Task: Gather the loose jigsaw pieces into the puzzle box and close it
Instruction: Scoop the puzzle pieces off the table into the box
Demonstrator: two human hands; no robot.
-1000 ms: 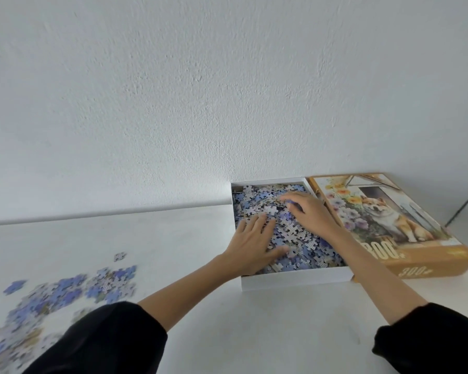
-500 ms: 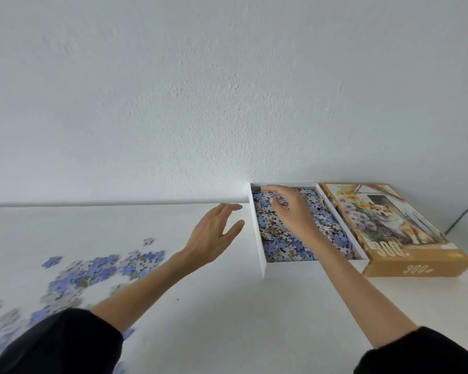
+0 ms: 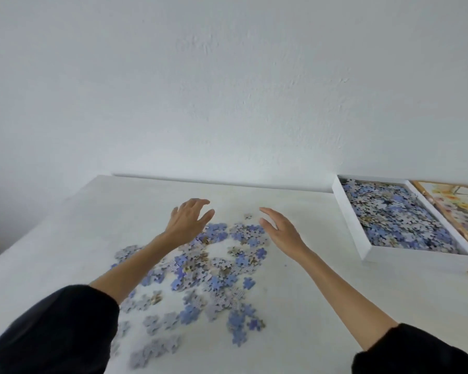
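Note:
A scatter of loose blue and grey jigsaw pieces [image 3: 214,268] lies on the white table [image 3: 322,279] in front of me. My left hand [image 3: 187,222] hovers over the far left of the pile, fingers relaxed and spread, holding nothing. My right hand [image 3: 280,229] hovers at the pile's far right edge, palm turned inward, fingers straight and empty. The white puzzle box tray [image 3: 346,209] sits at the right against the wall, heaped with pieces. Its orange lid [image 3: 459,211], printed with flowers, lies beside it at the frame's right edge.
A white wall [image 3: 227,90] rises directly behind the table. The table's left edge runs diagonally down from the far left corner [image 3: 100,176]. A single stray piece [image 3: 248,216] lies between my hands near the back.
Both hands have left the box tray and moved left over the loose pile. My view has swung left, so the tray and lid now sit at the right edge.

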